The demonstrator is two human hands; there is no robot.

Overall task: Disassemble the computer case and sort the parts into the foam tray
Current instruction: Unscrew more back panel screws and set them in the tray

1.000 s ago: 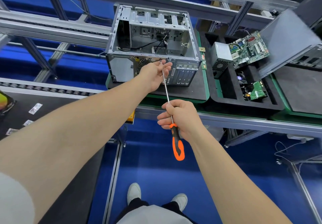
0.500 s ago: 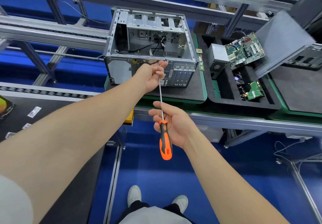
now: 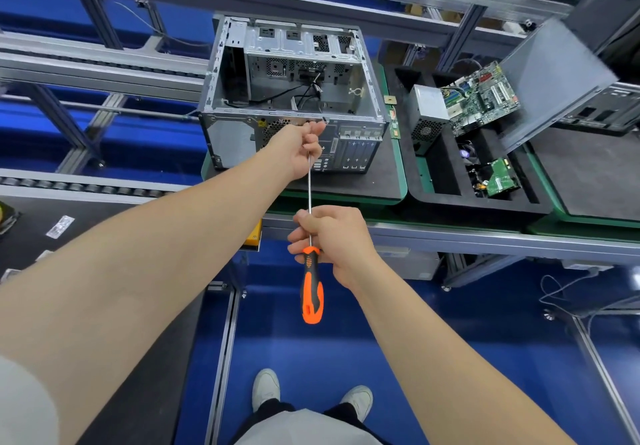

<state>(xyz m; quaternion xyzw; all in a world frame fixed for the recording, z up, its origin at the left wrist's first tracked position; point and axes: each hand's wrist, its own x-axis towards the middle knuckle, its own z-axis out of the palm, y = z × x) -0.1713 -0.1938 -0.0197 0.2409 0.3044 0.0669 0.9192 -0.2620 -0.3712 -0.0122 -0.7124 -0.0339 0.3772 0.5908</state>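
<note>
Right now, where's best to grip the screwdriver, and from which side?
Probably the orange handle, palm over it from the near end. It's the thick, contoured part and hangs mostly bare below the right hand, which holds only its top and the thin shaft. The left hand grips the tip end.

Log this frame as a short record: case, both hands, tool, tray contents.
computer case: open, rear panel toward the person, loose cables inside
left hand: holds the tip end of the screwdriver at the case's rear top edge
right hand: grips the shaft just above the orange handle
foam tray: right of the case; holds power supply, motherboard, smaller green board
grey panel: tilted up at the tray's right end
</note>
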